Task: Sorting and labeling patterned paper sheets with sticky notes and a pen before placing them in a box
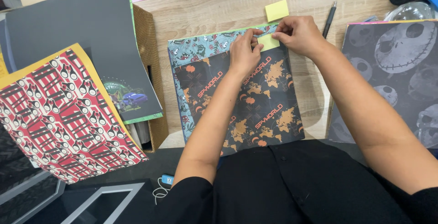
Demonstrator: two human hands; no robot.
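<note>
Two hands meet at the top edge of the dark map-patterned paper sheet [248,100] on my wooden bench [205,9]: right hand [299,34] and left hand [244,52] fingers pinch the small yellow sticky note [268,42] between them, right nearer.

Fingers of the left hand [244,52] cover part of the yellow sticky note [268,42]; at three o'clock, the skull-print sheet [392,78] runs off frame.
</note>
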